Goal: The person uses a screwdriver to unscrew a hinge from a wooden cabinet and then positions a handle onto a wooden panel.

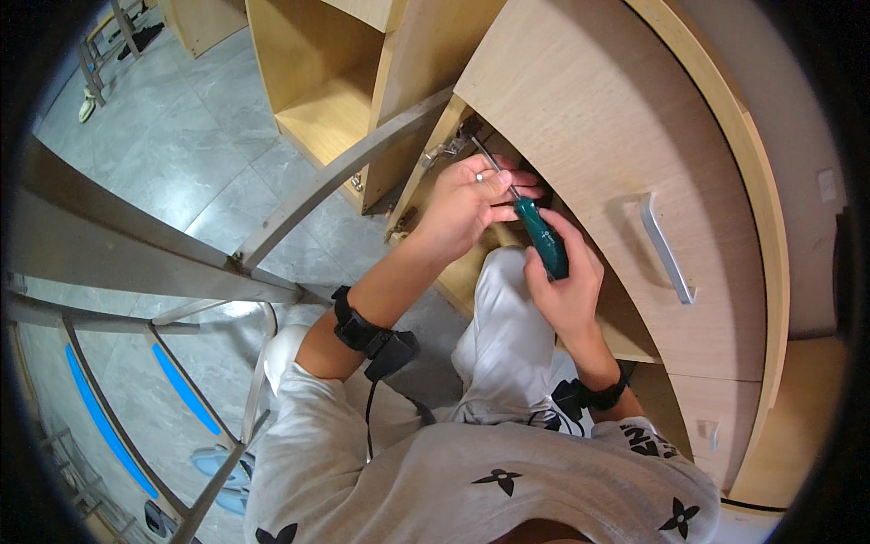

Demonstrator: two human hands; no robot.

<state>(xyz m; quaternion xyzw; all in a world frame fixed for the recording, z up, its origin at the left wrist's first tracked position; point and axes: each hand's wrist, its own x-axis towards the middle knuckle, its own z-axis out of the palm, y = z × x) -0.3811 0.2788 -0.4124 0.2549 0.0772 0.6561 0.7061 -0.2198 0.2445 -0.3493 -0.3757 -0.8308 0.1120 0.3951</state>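
Light patterned shirt [453,490] is nearest; right hand [573,283] wrapped tight on the green screwdriver [544,238], left hand [469,201] pinching its shaft, tip up at the far metal hinge [444,150]; I'd keep it square, pressing steadily so it doesn't slip; metal frame [361,150] crowds the left, wooden panel [594,118] the right

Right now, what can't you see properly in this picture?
In the head view:
Tip of the green-handled metal screwdriver: too small, shadowed.
Some fingers of the right hand: hidden behind it.
Inside the pale wooden cabinet: mostly behind front panel and left hand.
Light-blue footwear: partly behind a grey metal bar.
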